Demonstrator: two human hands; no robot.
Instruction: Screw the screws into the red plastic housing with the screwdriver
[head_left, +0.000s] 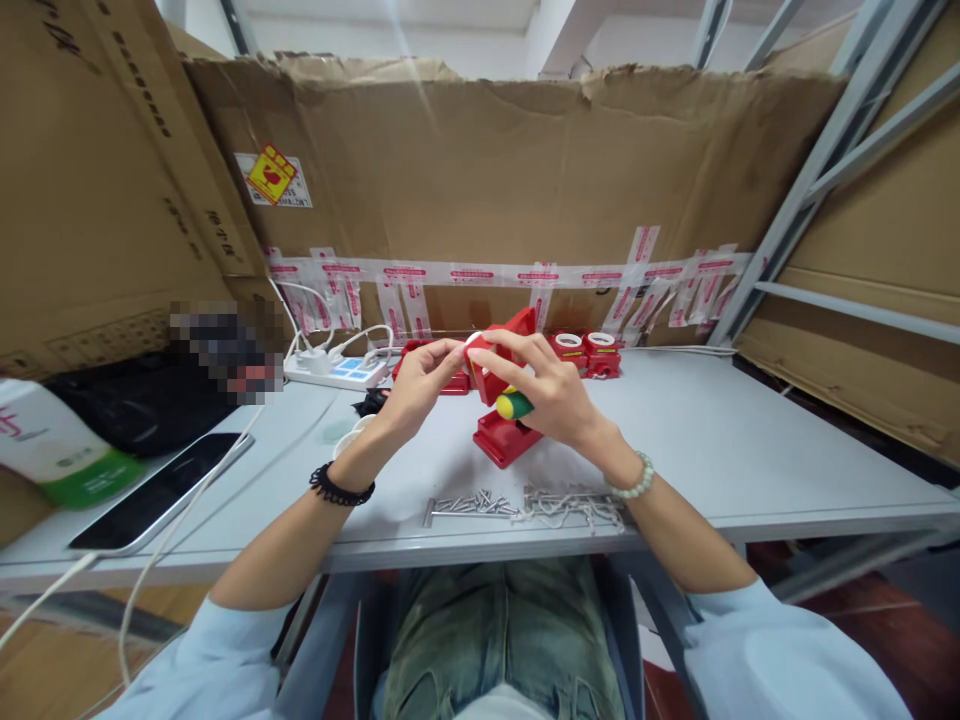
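Both hands meet over the middle of the table at a red plastic housing (517,328) with a white ring at its near end. My left hand (421,385) pinches the ring end between thumb and fingertips. From the other side, the fingers of my right hand (553,385) reach onto the same end. A screwdriver (514,404) with a yellow and green handle is tucked in my right hand; its shaft is hidden. Below lies a red plastic base (501,440) on the table. Nearer the front edge are loose metal screws (484,500) and white string (574,507).
More red housings with white rings (600,342) stand along the cardboard wall (510,180). A white power strip (337,370) is at back left. A phone (161,490), a tissue pack (67,450) and cables lie left. White rings (351,438) sit beside my left wrist.
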